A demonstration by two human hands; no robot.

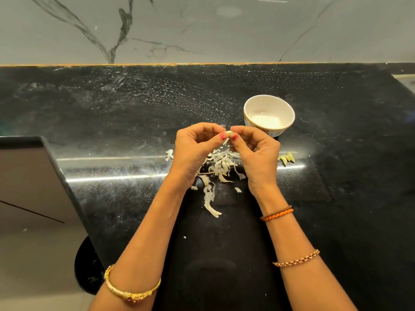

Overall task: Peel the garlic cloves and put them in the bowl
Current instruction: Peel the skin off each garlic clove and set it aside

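Two hands peel one clove over the dark desk, with the bowl close by.

The desk [112, 108] spans the view; the white bowl [269, 115] stands toward its back edge, right of centre, and looks empty, though I cannot be sure. Both forearms reach in from the near edge and meet just beside the bowl. The left hand [195, 151] and right hand [256, 151] are raised above a heap of skins [221, 164], fingers curled, thumb and forefinger of each pinching the clove [229, 134] between them. A few yellowish cloves [286, 158] lie right of the right hand. To peel well, I judge one hand should hold the clove firm while the other nail lifts the skin and strips it lengthwise, letting it fall on the heap.
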